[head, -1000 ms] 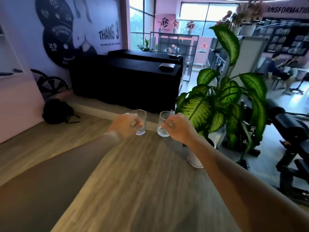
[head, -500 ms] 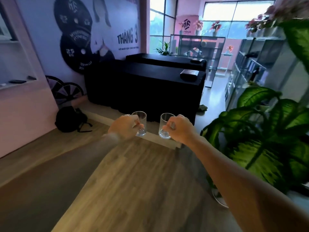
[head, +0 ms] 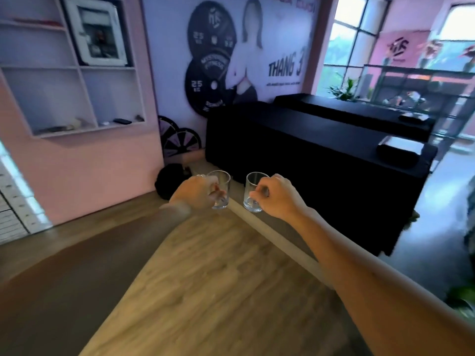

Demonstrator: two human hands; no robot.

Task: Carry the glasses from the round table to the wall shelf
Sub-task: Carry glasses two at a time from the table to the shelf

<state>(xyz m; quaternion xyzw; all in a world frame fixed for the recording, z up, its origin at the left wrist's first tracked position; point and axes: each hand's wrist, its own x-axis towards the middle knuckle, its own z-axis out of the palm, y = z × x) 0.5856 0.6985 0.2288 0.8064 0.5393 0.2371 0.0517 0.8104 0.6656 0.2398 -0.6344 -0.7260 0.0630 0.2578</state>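
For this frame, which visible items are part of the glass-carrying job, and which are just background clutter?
Part of the job:
left glass, held by the left hand
right glass, held by the right hand
wall shelf

Just lying about:
black bag on the floor
black-draped tables
wall poster

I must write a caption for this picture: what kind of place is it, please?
Probably a gym or fitness studio. The wall poster shows weight plates marked 25 KG, and plate-like discs lean against the wall below. A pink wall shelf and black-draped tables suggest its reception or lounge corner.
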